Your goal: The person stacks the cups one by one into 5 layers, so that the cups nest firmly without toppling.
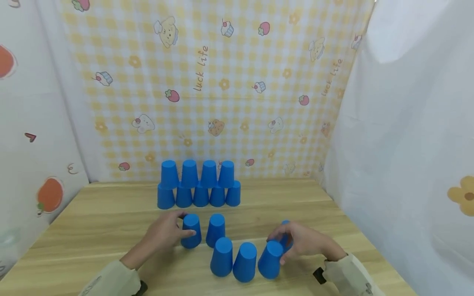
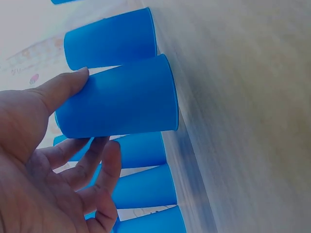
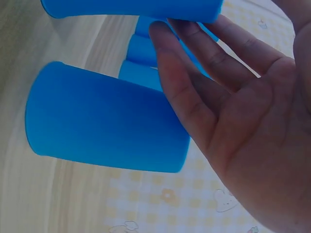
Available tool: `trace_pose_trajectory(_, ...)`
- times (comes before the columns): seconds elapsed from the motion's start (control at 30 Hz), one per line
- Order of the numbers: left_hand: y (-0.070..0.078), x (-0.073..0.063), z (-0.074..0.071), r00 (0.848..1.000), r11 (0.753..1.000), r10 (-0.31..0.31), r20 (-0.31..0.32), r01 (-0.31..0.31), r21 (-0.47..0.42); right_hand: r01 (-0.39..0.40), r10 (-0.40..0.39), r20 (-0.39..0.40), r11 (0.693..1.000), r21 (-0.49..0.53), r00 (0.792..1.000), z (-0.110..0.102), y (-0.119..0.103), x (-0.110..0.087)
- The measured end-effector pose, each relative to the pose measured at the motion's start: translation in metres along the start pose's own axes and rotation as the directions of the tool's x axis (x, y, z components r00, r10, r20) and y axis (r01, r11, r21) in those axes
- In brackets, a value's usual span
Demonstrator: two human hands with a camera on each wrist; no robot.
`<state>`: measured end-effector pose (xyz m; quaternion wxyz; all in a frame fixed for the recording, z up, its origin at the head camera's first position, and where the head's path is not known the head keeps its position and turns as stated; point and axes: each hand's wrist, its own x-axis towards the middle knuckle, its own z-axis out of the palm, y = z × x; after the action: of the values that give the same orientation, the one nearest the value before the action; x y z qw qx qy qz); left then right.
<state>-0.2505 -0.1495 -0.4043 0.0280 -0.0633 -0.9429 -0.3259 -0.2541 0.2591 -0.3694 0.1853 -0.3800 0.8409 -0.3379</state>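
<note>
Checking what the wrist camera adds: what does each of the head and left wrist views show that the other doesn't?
Of the two, only the head view shows the right hand and sleeves; only the left wrist view shows the left palm. Both show the left hand holding a blue cup, other blue cups, the table and printed backdrop.

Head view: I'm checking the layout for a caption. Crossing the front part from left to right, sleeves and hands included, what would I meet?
Left sleeve, left hand, the blue cup it holds, then the nearest row's left cup, middle cup and right cup, right hand, right sleeve (overlapping cups left out).
</note>
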Motion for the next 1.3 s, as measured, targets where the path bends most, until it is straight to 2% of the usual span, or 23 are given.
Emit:
trace_pose_trajectory(0.23,0.002,0.012,0.004,0.999,1.0,0.002,-0.037,-0.002,0.019,-0.024,0.024,-0.064,1.0,0.004,0.998,0.004,0.007,0.002)
trace_pose_trajectory(0.37,0.001,0.015,0.006,0.999,1.0,-0.011,-0.047,0.012,0.02,-0.053,0.053,-0.106,0.999,0.006,0.993,0.009,0.009,0.008)
trace_pose_trajectory(0.47,0.002,0.016,0.006,0.998,1.0,0.005,-0.065,-0.004,0.02,-0.059,0.061,-0.154,0.998,0.013,0.986,0.012,0.009,0.014)
trace_pose_trajectory(0.57,0.002,0.017,0.006,0.997,1.0,0.013,-0.071,-0.012,0.02,-0.057,0.055,-0.213,0.998,-0.003,0.976,0.015,0.008,0.02)
trace_pose_trajectory(0.77,0.001,0.02,0.008,0.998,1.0,-0.021,-0.059,0.022,0.02,-0.052,0.036,-0.301,0.998,-0.046,0.953,0.022,0.009,0.032)
trace_pose_trajectory(0.9,0.0,0.022,0.01,0.997,1.0,-0.015,-0.071,0.017,0.022,-0.065,0.051,-0.339,0.998,-0.028,0.939,0.026,0.011,0.041)
trace_pose_trajectory(1.13,-0.003,0.024,0.014,0.996,0.999,-0.037,-0.08,0.038,0.014,-0.115,0.101,-0.388,0.993,-0.011,0.916,0.034,0.015,0.059)
trace_pose_trajectory(1.3,-0.004,0.026,0.016,0.996,0.999,-0.053,-0.077,0.053,-0.002,-0.127,0.107,-0.429,0.992,-0.016,0.897,0.037,0.014,0.069)
